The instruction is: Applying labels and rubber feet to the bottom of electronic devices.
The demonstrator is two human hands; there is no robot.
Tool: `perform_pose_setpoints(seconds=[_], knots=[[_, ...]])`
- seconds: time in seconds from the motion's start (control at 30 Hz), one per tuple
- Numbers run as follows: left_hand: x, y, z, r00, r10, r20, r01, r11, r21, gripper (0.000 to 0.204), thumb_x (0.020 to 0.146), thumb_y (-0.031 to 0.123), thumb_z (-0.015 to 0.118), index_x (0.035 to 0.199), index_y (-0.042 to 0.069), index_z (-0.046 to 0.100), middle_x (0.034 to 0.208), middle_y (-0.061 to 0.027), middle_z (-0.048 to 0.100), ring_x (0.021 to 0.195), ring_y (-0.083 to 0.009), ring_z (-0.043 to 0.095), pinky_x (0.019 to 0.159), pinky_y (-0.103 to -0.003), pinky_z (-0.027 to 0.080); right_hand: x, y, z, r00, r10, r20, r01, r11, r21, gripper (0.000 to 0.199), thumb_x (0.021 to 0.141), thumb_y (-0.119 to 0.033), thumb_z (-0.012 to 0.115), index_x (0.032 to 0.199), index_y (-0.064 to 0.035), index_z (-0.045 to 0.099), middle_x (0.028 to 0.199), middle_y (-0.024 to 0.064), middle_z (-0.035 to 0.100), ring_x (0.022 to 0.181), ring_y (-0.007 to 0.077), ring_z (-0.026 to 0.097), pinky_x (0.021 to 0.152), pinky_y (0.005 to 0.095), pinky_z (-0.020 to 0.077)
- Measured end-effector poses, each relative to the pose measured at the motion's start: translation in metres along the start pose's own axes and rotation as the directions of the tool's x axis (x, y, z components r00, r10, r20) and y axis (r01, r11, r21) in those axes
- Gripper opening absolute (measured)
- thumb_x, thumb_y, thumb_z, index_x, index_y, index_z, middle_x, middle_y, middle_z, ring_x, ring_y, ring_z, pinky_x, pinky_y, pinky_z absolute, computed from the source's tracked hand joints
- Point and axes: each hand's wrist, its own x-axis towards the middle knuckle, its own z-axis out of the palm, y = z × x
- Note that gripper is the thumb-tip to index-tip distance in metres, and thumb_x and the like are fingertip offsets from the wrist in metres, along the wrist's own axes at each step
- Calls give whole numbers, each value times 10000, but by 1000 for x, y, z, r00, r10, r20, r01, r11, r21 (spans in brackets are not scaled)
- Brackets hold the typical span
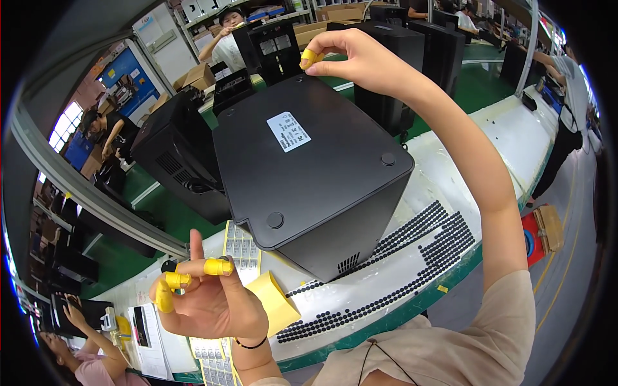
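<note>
A large black box-shaped device [309,161] lies on the white workbench [508,128], its underside up, with round black feet at three corners and a white label [288,131] in the middle. My right hand [351,58], with yellow finger cots, presses its fingertips at the box's far corner. My left hand [206,296], also in yellow finger cots, hovers below the box's near corner and pinches a small black round pad between thumb and finger. Under that hand lies a yellow backing sheet [277,302].
A sheet of several black round pads [412,251] lies in front of the box. Label sheets [241,248] lie by its near corner. More black boxes [177,161] stand on the green conveyor behind. Other people work at the left, far side and right.
</note>
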Motion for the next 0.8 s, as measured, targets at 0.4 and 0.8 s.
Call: perform_pose_setpoints(seconds=[0.4, 0.8], knots=[[6, 14, 7, 964, -264, 43, 267, 945, -188, 801, 751, -210, 643, 1362, 143, 265, 1263, -123, 413, 854, -152, 625, 919, -384, 576, 7, -2, 4, 972, 212, 101, -216, 976, 22, 345, 867, -340, 726, 1063, -56, 737, 1038, 100, 702, 1021, 197, 626, 975, 327, 428], [23, 1, 12, 980, -188, 67, 198, 962, -191, 680, 774, -214, 632, 1315, 87, 355, 1287, -119, 407, 1069, -198, 586, 858, -355, 618, -17, 7, 25, 966, 256, 37, -244, 852, 463, 294, 953, -298, 646, 1067, -35, 714, 1020, 31, 704, 1004, 97, 607, 922, 268, 444]])
